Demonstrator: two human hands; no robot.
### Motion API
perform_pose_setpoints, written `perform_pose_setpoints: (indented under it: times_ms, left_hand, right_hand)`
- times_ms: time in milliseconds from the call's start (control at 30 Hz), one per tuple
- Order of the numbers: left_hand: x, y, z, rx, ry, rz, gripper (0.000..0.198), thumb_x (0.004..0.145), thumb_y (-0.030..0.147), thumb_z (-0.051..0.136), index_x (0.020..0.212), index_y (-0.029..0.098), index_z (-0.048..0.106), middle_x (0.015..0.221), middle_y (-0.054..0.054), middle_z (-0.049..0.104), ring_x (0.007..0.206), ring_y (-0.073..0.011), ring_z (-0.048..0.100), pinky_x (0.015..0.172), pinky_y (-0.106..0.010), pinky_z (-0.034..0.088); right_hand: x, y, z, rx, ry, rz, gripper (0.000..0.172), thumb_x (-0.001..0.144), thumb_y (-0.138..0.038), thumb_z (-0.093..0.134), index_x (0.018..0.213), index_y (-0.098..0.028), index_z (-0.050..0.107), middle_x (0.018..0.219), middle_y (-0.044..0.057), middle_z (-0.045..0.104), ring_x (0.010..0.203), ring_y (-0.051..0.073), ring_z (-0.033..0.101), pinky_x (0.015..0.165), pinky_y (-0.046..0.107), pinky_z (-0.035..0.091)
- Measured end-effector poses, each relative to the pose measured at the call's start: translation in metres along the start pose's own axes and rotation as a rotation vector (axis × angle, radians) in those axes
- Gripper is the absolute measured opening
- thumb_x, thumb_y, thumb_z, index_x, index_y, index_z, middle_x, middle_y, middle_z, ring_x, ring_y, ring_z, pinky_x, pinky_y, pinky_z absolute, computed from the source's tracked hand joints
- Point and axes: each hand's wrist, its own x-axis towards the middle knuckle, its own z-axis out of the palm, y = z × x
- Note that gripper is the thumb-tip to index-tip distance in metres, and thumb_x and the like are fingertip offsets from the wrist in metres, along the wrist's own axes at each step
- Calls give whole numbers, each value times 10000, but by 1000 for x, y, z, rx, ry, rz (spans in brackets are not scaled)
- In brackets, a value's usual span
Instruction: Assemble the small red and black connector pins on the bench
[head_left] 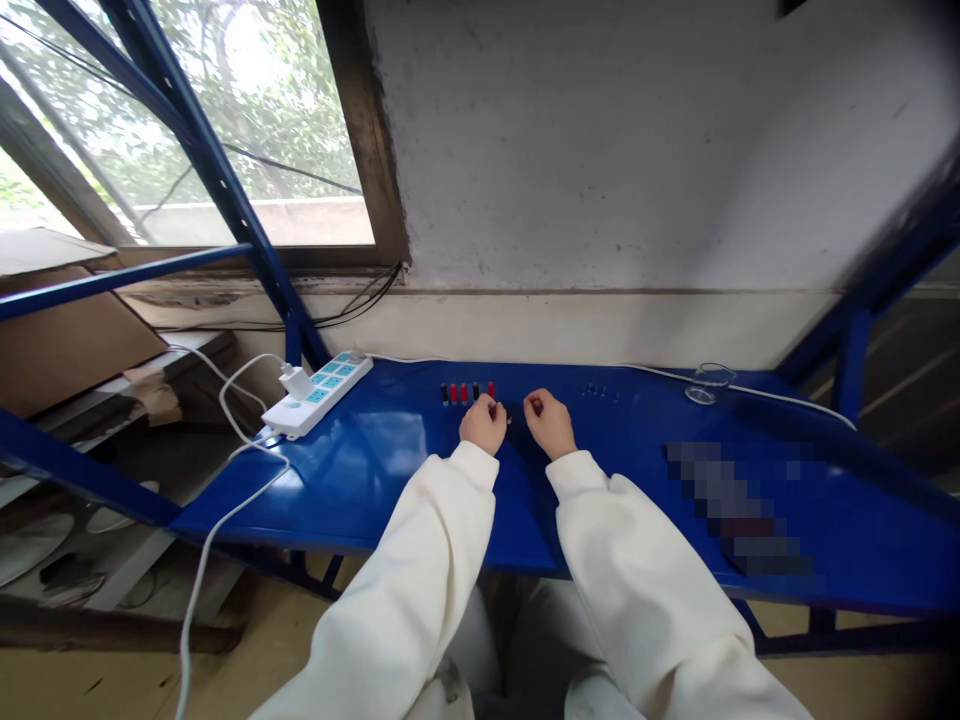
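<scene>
My left hand point(484, 424) is closed in a pinch just in front of a row of small red and black pieces with pale lower ends. What its fingers hold, if anything, is too small to make out. The row includes a black piece point(444, 394) at its left end and a red piece point(491, 388) at its right end, close to my left fingertips. A short gap away, my right hand point(551, 425) has its fingers curled together, with no object discernible in them. Several tiny clear or metallic bits point(594, 390) lie beyond it to the right.
On the left of the blue table point(360, 510) stands a white power strip point(319, 395) with a plug point(295, 382) in it. A clear cup or jar point(705, 385) is at the back right. A blurred-out object point(739, 510) lies front right. A cable runs along the wall.
</scene>
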Motion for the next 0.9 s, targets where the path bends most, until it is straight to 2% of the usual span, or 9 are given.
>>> perform_pose_setpoints:
  times_ms: [67, 133, 200, 300, 467, 600, 767, 900]
  left_hand:
    - [0, 2, 0, 7, 28, 43, 315, 803, 288, 428, 1097, 205, 506, 767, -33, 615, 704, -158, 574, 601, -241, 391]
    - [1, 3, 0, 42, 28, 90, 476, 815, 279, 415, 1282, 217, 346, 850, -51, 614, 763, -169, 581, 631, -248, 409]
    - [3, 4, 0, 107, 13, 121, 559, 827, 267, 395, 1358, 238, 220, 924, -67, 604, 814, -180, 579, 652, -252, 418]
    - [7, 4, 1, 219, -21, 116, 573, 844, 270, 366, 1381, 255, 165, 951, -83, 592, 843, -193, 574, 664, -257, 424]
    - [11, 2, 2, 248, -29, 118, 445, 868, 274, 319, 1311, 239, 345, 1012, -106, 578, 912, -213, 556, 699, -279, 433]
    - [13, 0, 3, 114, -7, 95, 313, 864, 201, 327, 1107, 208, 524, 1015, -91, 591, 928, -185, 553, 744, -268, 429]
    - [14, -2, 7, -323, -8, 95, 198, 809, 130, 408, 925, 181, 561, 784, -39, 624, 765, -133, 583, 742, -258, 443]
    - [9, 4, 7, -691, -62, 29, 133, 779, 150, 448, 864, 153, 550, 678, -25, 599, 576, -94, 550, 590, -223, 449]
  right_hand:
    - [0, -1, 0, -1, -4, -2, 146, 761, -276, 427, 764, -201, 551, 674, 24, 609, 626, 154, 557, 552, 237, 365]
    - [0, -1, 0, -6, -11, -2, 149, 763, -277, 425, 767, -201, 553, 676, 26, 609, 626, 155, 558, 550, 238, 365]
    - [-1, -2, 0, -11, -17, -4, 154, 764, -276, 423, 772, -200, 556, 682, 28, 611, 630, 155, 559, 551, 238, 366]
    - [-1, -3, 0, -17, -22, -2, 157, 763, -272, 421, 777, -199, 559, 688, 28, 611, 632, 154, 559, 550, 238, 366]
    - [-1, -2, 0, -21, -33, -1, 155, 761, -271, 423, 777, -203, 561, 678, 21, 607, 631, 152, 558, 559, 237, 367]
    - [-1, -1, 2, -29, -33, 0, 156, 764, -277, 425, 781, -203, 561, 691, 22, 610, 639, 153, 559, 561, 238, 363]
    - [-1, -2, 1, -16, -22, 19, 195, 800, -320, 399, 812, -195, 548, 732, 44, 619, 663, 166, 564, 570, 245, 358]
    - [-1, -5, -1, -13, -37, 72, 337, 860, -421, 287, 788, -192, 524, 685, 55, 603, 598, 167, 545, 536, 251, 334]
